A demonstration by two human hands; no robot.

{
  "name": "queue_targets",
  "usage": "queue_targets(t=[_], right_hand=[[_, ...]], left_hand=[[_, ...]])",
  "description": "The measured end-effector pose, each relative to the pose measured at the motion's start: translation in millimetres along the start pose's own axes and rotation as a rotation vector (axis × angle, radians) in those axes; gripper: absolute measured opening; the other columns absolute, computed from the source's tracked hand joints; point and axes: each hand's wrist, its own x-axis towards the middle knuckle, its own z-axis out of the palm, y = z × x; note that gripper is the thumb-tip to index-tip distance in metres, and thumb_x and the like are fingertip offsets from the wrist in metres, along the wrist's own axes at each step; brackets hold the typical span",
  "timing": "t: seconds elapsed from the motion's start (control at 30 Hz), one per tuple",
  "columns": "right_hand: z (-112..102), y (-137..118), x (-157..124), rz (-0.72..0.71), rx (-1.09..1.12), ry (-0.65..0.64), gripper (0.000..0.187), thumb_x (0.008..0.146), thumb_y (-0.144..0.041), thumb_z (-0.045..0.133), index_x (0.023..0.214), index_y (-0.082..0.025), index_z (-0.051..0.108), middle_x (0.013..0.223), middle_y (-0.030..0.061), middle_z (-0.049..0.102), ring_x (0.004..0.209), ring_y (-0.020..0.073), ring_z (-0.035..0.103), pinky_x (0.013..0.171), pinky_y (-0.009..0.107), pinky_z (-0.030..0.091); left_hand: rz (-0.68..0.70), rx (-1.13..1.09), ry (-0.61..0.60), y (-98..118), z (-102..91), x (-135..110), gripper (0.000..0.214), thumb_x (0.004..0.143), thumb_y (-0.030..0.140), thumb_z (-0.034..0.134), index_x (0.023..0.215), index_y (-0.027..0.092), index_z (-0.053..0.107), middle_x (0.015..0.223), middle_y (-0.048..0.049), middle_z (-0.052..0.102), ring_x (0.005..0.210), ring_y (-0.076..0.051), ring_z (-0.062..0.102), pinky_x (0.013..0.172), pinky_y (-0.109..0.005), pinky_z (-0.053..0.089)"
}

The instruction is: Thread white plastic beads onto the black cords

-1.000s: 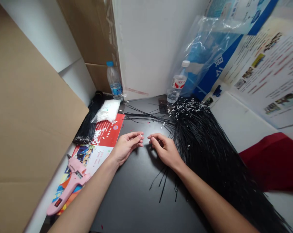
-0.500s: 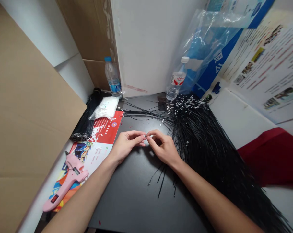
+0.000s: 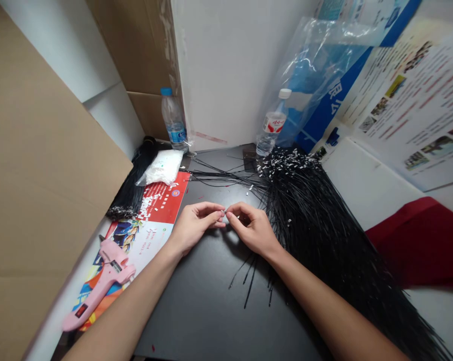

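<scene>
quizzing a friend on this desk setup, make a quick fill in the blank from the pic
The left hand and right hand pinch a tiny white piece above a ____ tabletop.
The hot glue gun lying on the printed leaflet is ____.
The bundle of thin black strands lies to the ____ of the right hand.

Missing words: black; pink; right

Black cable ties [image 3: 324,245], apparently white-tipped, pink glue gun [image 3: 111,276], dark red cloth [image 3: 410,240], red flyer [image 3: 166,198]
</scene>
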Motion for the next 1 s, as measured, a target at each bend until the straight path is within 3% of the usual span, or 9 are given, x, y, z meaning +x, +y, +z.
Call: queue_targets(t=[0.17,0.43,0.7,0.87,1.0], right_hand=[[-0.3,1.4,0.1,0.013,0.045,-0.001,0.017,0.089,-0.030,0.058,0.084,-0.017,0.068,0.068,-0.0013,0.062,0.054,0.0088,0.046,0.052,0.022,0.034],[-1.1,0.0,-0.1,0.028,0.099,-0.007,0.016,0.088,-0.030,0.059,0.081,-0.017,0.066,0.063,-0.0019,0.058,0.054,0.0091,0.046,0.051,0.022,0.035],[0.0,-0.1,-0.5,0.034,0.119,-0.002,0.015,0.086,-0.029,0.060,0.080,-0.017,0.065,0.066,-0.0001,0.062,0.054,0.0095,0.049,0.051,0.022,0.037],[-0.3,0.9,-4.4,-0.060,-0.060,0.043,0.011,0.087,-0.026,0.060,0.084,-0.018,0.067,0.063,-0.0014,0.061,0.053,0.0089,0.050,0.053,0.022,0.038],[-1.6,0.8,-6.3,-0.124,-0.193,0.074,0.010,0.089,-0.026,0.061,0.094,-0.019,0.067,0.072,0.0002,0.068,0.059,0.0106,0.058,0.058,0.022,0.042]], left_hand=[[0.047,-0.001,0.041,-1.2,2.8,0.1,0.028,0.065,0.030,0.086,0.083,0.013,0.075,0.074,-0.0025,0.073,0.071,-0.016,0.071,0.068,-0.030,0.062],[-0.021,-0.090,0.022,-1.6,4.0,-1.6,0.032,0.063,0.032,0.088,0.084,0.011,0.076,0.083,-0.0071,0.077,0.080,-0.019,0.073,0.085,-0.037,0.061],[-0.034,-0.077,-0.006,-2.7,0.8,-0.7,0.037,0.066,0.024,0.087,0.097,0.012,0.072,0.083,-0.0050,0.076,0.074,-0.015,0.074,0.081,-0.031,0.060],[-0.059,-0.093,-0.016,-2.2,-0.4,0.2,0.034,0.065,0.025,0.088,0.092,0.011,0.072,0.084,-0.0060,0.077,0.073,-0.015,0.074,0.079,-0.028,0.058],[-0.080,-0.109,-0.010,-2.9,-0.4,-0.1,0.031,0.065,0.024,0.088,0.089,0.012,0.071,0.083,-0.0058,0.077,0.073,-0.015,0.074,0.079,-0.028,0.058]])
